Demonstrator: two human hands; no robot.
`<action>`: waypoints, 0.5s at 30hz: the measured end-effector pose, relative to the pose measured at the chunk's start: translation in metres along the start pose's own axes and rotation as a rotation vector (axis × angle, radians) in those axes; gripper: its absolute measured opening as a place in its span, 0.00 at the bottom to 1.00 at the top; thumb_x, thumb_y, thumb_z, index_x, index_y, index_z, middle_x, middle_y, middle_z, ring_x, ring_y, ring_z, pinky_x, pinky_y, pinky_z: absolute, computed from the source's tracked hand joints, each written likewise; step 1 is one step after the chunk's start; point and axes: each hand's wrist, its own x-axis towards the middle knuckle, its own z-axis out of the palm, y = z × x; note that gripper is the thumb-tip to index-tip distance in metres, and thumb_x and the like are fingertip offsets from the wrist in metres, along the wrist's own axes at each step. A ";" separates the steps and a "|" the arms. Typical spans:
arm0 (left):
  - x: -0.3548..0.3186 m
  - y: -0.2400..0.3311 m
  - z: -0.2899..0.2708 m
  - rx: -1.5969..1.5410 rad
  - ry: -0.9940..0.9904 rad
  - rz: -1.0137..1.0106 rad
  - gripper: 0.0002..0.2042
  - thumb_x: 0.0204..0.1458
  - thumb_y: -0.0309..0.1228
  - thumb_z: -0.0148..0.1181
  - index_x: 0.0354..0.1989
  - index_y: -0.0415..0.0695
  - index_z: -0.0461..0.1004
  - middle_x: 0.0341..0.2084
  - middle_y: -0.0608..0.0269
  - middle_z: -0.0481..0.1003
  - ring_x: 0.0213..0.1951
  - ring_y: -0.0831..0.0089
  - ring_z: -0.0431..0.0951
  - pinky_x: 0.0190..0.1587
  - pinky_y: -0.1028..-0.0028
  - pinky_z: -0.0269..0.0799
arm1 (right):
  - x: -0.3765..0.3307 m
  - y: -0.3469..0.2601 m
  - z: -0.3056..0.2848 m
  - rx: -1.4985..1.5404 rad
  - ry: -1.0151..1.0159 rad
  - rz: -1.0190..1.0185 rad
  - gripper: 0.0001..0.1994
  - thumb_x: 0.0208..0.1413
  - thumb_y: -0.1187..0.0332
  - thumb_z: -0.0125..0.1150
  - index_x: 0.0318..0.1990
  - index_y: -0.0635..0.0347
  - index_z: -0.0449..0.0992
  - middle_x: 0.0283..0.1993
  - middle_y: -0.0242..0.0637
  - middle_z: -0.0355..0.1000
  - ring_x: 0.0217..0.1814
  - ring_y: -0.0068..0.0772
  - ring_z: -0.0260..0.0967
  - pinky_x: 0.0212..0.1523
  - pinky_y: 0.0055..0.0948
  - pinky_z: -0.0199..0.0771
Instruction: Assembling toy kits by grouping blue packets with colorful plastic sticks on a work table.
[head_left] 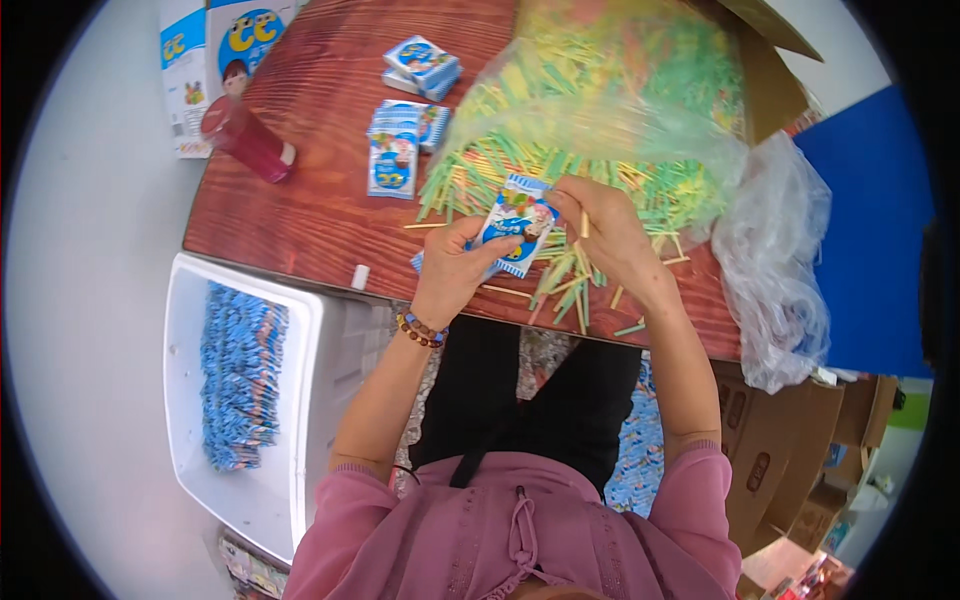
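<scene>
My left hand (452, 268) is closed on a small blue-and-white printed packet (519, 215), thumb across its front, over the table's near edge. At the packet's upper right corner is my right hand (612, 232), its fingers closed round a short thin yellow stick (585, 222). Another blue packet partly shows beneath my left hand. Just beyond both hands spreads a heap of thin yellow and green sticks (560, 160), like straws, spilling from a big clear plastic bag (620, 125). Several matching packets (393, 165) lie in two small stacks to the left of the heap.
On the reddish wooden table (320, 130) a clear cup of dark red stuff (250, 140) stands at the left. Below left, a white bin (325, 400) holds many blue packets. A crumpled plastic bag (775, 250) hangs over the right edge, with cardboard boxes (770, 450) below.
</scene>
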 end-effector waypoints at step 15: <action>0.028 -0.031 -0.110 0.626 0.533 0.214 0.21 0.50 0.29 0.63 0.52 0.35 0.70 0.46 0.49 0.71 0.49 0.55 0.71 0.53 0.64 0.65 | 0.143 0.013 0.127 -0.320 -0.047 -0.003 0.13 0.62 0.61 0.48 0.41 0.61 0.72 0.34 0.52 0.75 0.38 0.58 0.72 0.38 0.50 0.69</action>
